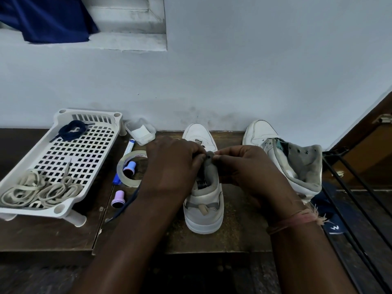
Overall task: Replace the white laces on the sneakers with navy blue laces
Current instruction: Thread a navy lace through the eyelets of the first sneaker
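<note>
Both sets of fingers meet over the middle of the near white leather sneaker [203, 200]. The left hand [171, 164] has its fingers curled down onto the grey padded tongue [209, 161] of that shoe, and the right hand [241, 166] pinches the same tongue tip from the other side, thumb and forefinger closed on it. A thin navy blue lace [125, 205] trails out from under the left wrist down toward the table edge; whether the left fingers also grip its end cannot be told. The sneaker stands upright with its toe to the wall, on a dark brown wooden table [53, 236].

To the right, well apart, the second white sneaker [282, 158] has its grey collar and tongue splayed wide open, with no lace showing in it.

Left of the hands lie a clear roll of adhesive tape [129, 168], a blue-and-white marker pen [127, 153] and a small lilac stamp [117, 199]. Behind them, by the wall, a small clear plastic tub [140, 132] holds a folded white paper.

Further left stands a white perforated plastic tray on short legs [61, 164]. Its near end holds a loose heap of off-white flat laces [38, 189]; its far end holds a coiled navy blue lace bundle [71, 129].
</note>
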`<state>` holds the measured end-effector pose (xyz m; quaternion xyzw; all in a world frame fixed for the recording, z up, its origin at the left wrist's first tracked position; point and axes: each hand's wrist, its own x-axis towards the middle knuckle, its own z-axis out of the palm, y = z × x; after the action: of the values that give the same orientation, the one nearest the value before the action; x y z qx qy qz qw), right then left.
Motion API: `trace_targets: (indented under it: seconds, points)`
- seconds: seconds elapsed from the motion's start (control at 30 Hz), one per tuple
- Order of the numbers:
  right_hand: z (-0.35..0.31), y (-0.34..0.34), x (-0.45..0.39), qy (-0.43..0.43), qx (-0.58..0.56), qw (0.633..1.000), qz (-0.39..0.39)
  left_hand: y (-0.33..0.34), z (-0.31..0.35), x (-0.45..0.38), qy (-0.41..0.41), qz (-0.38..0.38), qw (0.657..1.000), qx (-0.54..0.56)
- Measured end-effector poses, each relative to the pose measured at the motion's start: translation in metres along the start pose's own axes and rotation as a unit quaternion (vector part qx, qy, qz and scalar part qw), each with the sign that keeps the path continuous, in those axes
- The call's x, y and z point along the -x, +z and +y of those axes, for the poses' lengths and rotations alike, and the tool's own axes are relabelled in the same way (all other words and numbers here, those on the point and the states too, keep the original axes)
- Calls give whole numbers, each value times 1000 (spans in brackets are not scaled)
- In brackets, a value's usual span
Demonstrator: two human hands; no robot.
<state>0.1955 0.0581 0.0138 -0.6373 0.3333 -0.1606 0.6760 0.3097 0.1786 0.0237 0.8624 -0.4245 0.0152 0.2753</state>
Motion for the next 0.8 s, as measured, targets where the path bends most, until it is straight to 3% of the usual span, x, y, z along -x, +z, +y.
trace_targets:
  seconds: [0.47,0.8]
  points:
    - [-4,1,3,9,3,1000,-1,-1,6,2,-19,13,998,64]
    - [-6,1,6,-17,29,999,-14,11,1,3,-42,40,998,31]
